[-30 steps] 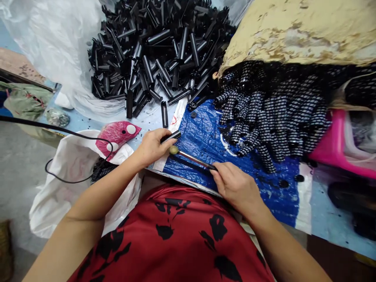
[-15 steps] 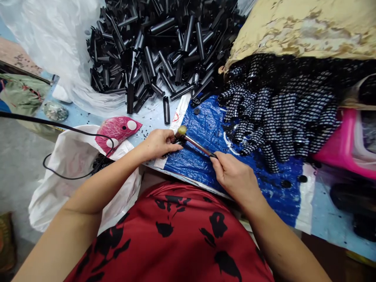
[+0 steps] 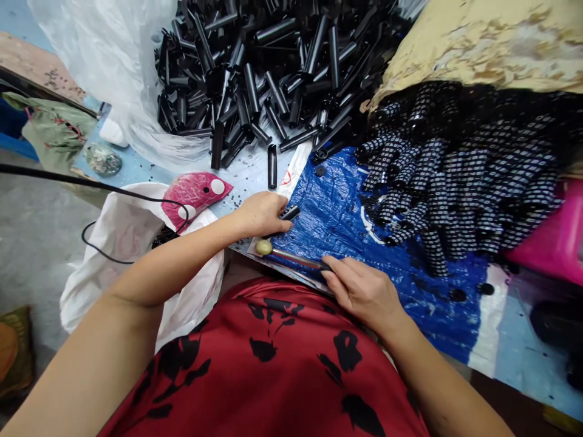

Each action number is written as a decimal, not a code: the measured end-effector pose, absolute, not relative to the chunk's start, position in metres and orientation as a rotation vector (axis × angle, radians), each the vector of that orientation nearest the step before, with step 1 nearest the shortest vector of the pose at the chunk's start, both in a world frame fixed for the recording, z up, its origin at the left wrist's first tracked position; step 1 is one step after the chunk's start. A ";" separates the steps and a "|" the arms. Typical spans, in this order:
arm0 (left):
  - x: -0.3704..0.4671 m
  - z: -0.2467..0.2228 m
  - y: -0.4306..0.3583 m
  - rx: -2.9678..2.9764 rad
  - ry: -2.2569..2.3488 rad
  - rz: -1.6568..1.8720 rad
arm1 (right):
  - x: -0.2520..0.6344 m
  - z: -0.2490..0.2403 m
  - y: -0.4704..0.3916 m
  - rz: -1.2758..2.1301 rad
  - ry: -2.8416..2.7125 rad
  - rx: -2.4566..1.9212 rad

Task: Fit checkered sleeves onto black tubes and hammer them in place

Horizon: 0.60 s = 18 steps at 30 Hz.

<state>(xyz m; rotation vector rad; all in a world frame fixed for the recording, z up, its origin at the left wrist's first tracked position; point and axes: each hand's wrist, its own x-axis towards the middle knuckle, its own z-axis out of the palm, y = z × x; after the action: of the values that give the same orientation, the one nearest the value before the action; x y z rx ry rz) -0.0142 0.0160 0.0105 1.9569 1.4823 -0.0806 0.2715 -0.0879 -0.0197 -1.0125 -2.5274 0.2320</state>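
My left hand [image 3: 263, 213] is closed around a short black plastic tube [image 3: 290, 212], whose end sticks out past the fingers over the blue sheet [image 3: 328, 194]. In my right hand [image 3: 364, 282] is the dark grip of a small hammer [image 3: 298, 260] with a metal shaft and a rounded yellowish head. The hammer head lies low near the table's front edge, just below my left hand and apart from the tube. Beyond my left hand, a single black tube [image 3: 272, 167] lies on the table.
A large heap of black tubes [image 3: 250, 85] covers the back. White-patterned black rollers [image 3: 437, 176] are piled at right, beside a pink container [image 3: 546, 224] and under a worn yellow cover [image 3: 492, 36]. At left are a pink pouch [image 3: 195, 197], a white bag [image 3: 104, 273] and a black cable [image 3: 91, 182].
The hammer head has dropped away from the piece in my left hand toward the table's front edge. The tube's end now shows past my left fingers. The view has shifted slightly.
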 end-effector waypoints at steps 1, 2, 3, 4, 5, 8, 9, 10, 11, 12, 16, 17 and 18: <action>-0.028 0.019 0.011 1.978 1.473 -0.094 | 0.276 -0.020 -0.088 0.282 -2.478 -0.999; -0.045 0.028 0.006 1.976 1.448 -0.120 | 0.282 -0.020 -0.088 0.316 -2.425 -0.998; -0.065 0.039 0.001 1.962 1.398 -0.171 | 0.286 -0.020 -0.087 0.322 -2.377 -1.014; -0.084 0.051 -0.004 1.924 1.336 -0.265 | 0.290 -0.022 -0.087 0.295 -2.341 -1.044; -0.101 0.061 -0.007 1.864 1.288 -0.341 | 0.292 -0.024 -0.087 0.245 -2.319 -1.086; -0.122 0.073 -0.006 1.764 1.351 -0.301 | 0.285 -0.030 -0.086 0.126 -2.315 -1.207; -0.117 0.069 -0.001 1.774 1.435 -0.196 | 0.281 -0.030 -0.085 0.121 -2.322 -1.228; -0.108 0.061 0.006 1.797 1.547 -0.072 | 0.277 -0.030 -0.083 0.136 -2.318 -1.224; -0.095 0.050 0.015 1.823 1.679 0.050 | 0.275 -0.029 -0.081 0.163 -2.317 -1.210; -0.080 0.038 0.025 1.847 1.814 0.146 | 0.276 -0.027 -0.079 0.174 -2.306 -1.203; -0.034 -0.008 0.065 1.952 2.060 0.317 | 0.313 -0.020 -0.072 -0.041 -2.115 -1.383; -0.029 -0.015 0.072 1.963 2.053 0.352 | 0.327 -0.020 -0.071 -0.146 -2.050 -1.488; -0.027 -0.019 0.077 1.963 2.038 0.377 | 0.342 -0.022 -0.071 -0.244 -1.996 -1.601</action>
<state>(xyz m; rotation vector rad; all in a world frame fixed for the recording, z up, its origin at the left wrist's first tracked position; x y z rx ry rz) -0.0274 0.0768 -0.0191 1.9634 2.0381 0.3768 0.3421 -0.0709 -0.0223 -1.6014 -1.9956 -0.2444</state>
